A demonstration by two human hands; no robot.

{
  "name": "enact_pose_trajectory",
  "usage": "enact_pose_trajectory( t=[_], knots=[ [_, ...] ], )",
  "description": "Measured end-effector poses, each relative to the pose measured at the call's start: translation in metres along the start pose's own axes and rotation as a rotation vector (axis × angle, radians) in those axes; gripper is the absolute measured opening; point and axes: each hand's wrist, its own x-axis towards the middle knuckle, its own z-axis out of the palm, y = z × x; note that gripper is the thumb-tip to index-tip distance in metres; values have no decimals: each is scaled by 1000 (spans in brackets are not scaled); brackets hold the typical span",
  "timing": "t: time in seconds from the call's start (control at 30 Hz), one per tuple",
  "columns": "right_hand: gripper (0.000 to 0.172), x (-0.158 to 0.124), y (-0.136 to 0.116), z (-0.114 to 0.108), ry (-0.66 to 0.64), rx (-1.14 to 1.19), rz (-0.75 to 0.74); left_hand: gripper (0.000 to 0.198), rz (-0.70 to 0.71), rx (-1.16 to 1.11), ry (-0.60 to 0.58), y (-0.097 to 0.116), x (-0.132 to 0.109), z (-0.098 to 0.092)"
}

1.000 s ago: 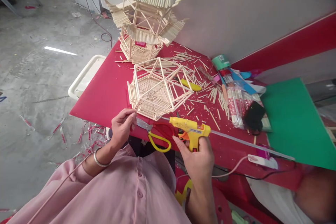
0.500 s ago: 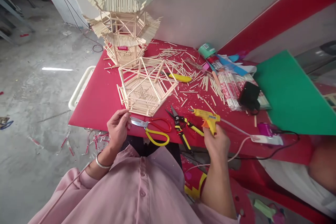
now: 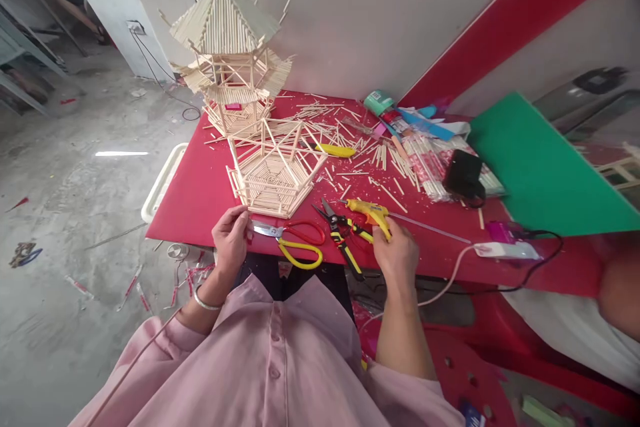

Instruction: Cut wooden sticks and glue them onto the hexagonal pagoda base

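Observation:
My right hand point(image 3: 397, 250) is wrapped round the handle of a yellow hot glue gun point(image 3: 367, 208), whose nozzle points left over the pliers-like cutters point(image 3: 343, 233) with black and yellow handles. My left hand point(image 3: 231, 240) is closed in a pinch at the table's front edge, and what the fingertips hold is hidden. Just right of them lie scissors point(image 3: 301, 232) with one red and one yellow handle. Behind, an open hexagonal frame of thin wooden sticks point(image 3: 273, 177) rests on the red tabletop point(image 3: 183, 207). Farther back stands a tiered stick pagoda point(image 3: 227, 33).
Loose sticks point(image 3: 320, 110) and a yellow utility knife point(image 3: 335, 151) lie behind the frame. Bagged sticks point(image 3: 425, 163), a black box-shaped object point(image 3: 463, 175) and a green board point(image 3: 545, 167) are on the right. A white power strip point(image 3: 505, 251) trails cables. Another person's arm point(image 3: 623, 297) shows at the right edge.
My right hand has brought the glue gun left, closer to the cutters, and its nozzle has turned. My left hand keeps its pinch near the scissors. The camera view has shifted.

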Motion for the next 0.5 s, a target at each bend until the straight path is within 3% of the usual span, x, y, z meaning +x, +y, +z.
enact_pose_trajectory(
  t=[0.23,0.33,0.4,0.5],
  knots=[
    [50,-5,-33,-2,102,-52,103,20,22,-30,-3,-8,4,-3],
    [45,-13,-49,-11,262,51,-55,25,34,-15,8,-12,6,-4],
    [33,-25,-66,-13,340,243,-199,27,41,-10,11,-13,7,-4],
    [29,-47,-103,-4,208,626,-335,26,61,-17,11,-13,9,-3]
  ],
)
